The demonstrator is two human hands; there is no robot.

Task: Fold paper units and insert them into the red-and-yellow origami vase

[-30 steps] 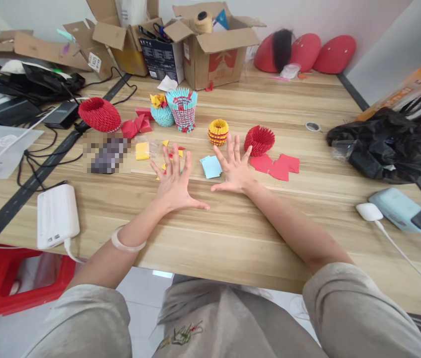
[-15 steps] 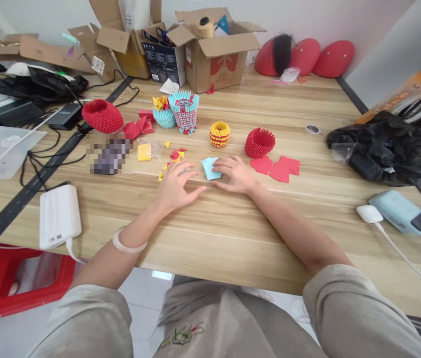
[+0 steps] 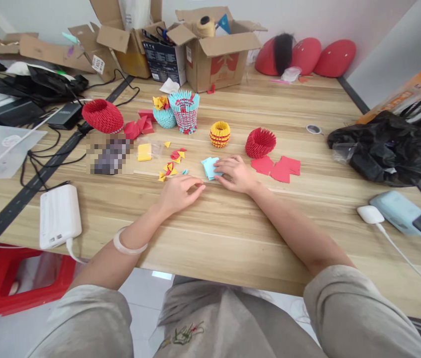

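Observation:
My right hand [image 3: 237,175] has its bent fingertips on the right side of a small stack of light blue paper slips [image 3: 208,168], holding it and covering part of it. To the left, my left hand [image 3: 181,194] lies low over the wood, its fingers curled and drawn in to the thumb; no paper shows in them. Just beyond it are a small folded light blue paper piece [image 3: 185,172] and folded yellow and red paper triangles [image 3: 169,170]. Right of my right hand lie flat red paper slips [image 3: 279,169].
Behind stand a yellow-and-red paper bowl [image 3: 220,134], a red paper bowl [image 3: 260,142], a blue-and-red paper vase [image 3: 184,113] and a larger red one [image 3: 103,116]. A white power bank [image 3: 60,217] sits at left, a black bag [image 3: 382,149] at right. Cardboard boxes [image 3: 218,54] line the back.
My left hand has drawn back toward me, its spread fingers now curled in to the thumb, uncovering the folded blue piece. My right hand stays on the blue slips.

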